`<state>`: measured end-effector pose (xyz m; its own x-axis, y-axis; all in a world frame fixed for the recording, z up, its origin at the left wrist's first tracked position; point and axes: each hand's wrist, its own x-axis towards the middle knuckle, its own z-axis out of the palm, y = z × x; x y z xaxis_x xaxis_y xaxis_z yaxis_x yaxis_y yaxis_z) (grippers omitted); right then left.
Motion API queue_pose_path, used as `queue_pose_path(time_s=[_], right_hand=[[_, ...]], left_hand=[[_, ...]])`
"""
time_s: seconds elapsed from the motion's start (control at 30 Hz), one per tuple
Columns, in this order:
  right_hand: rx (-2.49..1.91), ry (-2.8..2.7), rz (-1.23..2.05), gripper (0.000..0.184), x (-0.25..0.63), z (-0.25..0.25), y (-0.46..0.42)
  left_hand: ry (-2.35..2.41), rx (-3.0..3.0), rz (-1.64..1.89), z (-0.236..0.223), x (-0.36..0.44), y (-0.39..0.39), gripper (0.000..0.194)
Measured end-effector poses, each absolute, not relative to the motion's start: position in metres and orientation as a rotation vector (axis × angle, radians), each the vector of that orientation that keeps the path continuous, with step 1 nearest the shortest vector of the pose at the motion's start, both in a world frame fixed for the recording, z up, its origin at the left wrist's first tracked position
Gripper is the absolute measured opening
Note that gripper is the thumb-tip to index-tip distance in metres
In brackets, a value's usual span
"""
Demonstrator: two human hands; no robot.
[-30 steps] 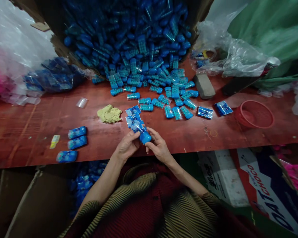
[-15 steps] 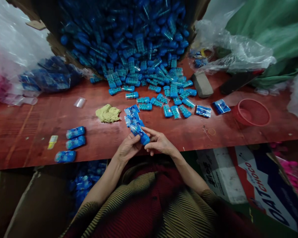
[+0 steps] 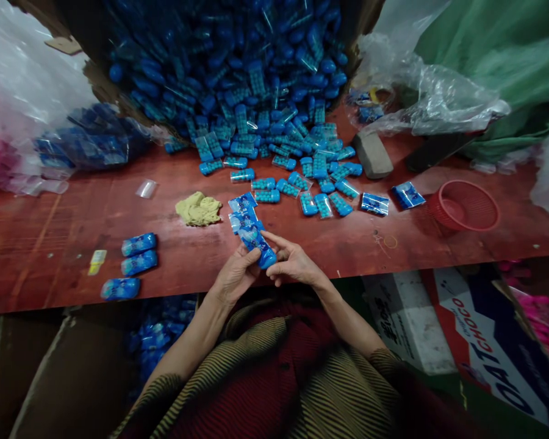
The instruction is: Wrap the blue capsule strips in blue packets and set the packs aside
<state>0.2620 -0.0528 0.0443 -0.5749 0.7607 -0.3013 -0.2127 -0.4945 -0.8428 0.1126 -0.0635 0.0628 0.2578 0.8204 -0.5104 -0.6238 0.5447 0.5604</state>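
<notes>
My left hand is closed around a small blue bottle with a printed wrap, its thumb lying along the side. My right hand pinches the same bottle near its lower end, thumb below and index finger stretched along the upper side. The bottle tilts, its far end pointing up and left. Just beyond it lie flat blue printed sleeves. Three wrapped blue bottles rest on the left of the table. Clear bottles with blue caps and blue beads are scattered ahead of my hands.
A large heap of blue bottles spills from a carton onto the red table. Nearby are a yellow-green cloth, a grey block, blue sleeve bundles and a red basket. Plastic bags line both sides.
The bottle and both hands have hardly moved; the fingers have shifted only slightly on it. Everything on the table stays where it was.
</notes>
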Motion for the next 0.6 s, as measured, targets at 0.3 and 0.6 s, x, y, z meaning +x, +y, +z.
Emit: queue_pose_path(time_s=[0.3, 0.6], right_hand=[[-0.907, -1.083, 2.1, 0.087, 0.2631, 0.049, -0.05], [-0.882, -1.058, 2.129, 0.089, 0.2621, 0.045, -0.0492]], left_hand=[[0.84, 0.233, 1.037, 0.0615, 0.1178, -0.0669, 0.029], [0.827, 0.282, 0.994, 0.0645, 0.1158, -0.0684, 0.028]])
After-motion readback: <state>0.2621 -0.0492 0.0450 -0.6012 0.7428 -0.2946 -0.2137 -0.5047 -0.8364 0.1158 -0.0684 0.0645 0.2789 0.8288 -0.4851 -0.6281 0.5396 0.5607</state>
